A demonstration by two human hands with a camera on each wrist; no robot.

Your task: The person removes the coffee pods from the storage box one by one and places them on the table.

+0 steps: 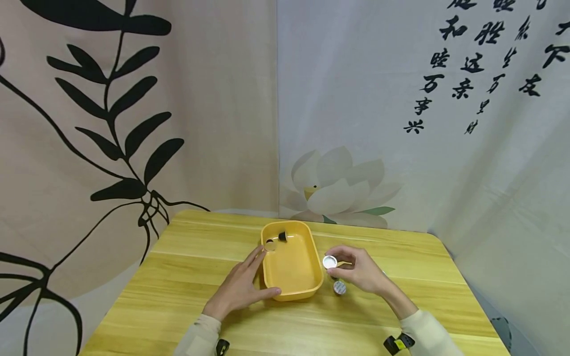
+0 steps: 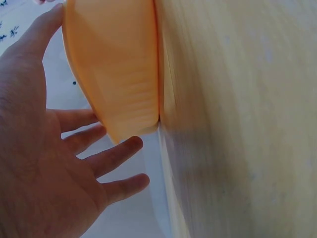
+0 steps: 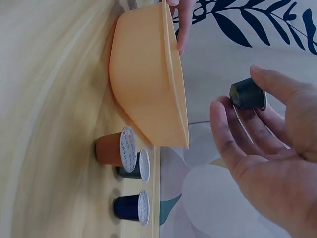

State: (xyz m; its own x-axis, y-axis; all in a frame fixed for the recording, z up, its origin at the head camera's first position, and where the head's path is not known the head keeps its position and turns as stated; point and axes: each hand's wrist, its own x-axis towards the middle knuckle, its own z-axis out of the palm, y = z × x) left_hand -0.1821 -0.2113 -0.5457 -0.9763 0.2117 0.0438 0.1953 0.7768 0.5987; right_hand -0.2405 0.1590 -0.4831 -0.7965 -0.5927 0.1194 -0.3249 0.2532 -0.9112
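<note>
Capsule, dark green, tapered, sits pinched in the right hand at three o'clock of the yellow rounded plastic tray; the left hand spreads against nine o'clock. I'd judge this loading, needing a carry inward, then release.

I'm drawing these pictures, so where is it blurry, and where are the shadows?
Head view: the yellow tray has fairly clear edges; left wrist view: the tabletop looks soft and smeary, with a broad shadow near the tray; right wrist view: its grain is smeary too, and the rust-brown capsule and dark blue capsule cast small shadows.
</note>
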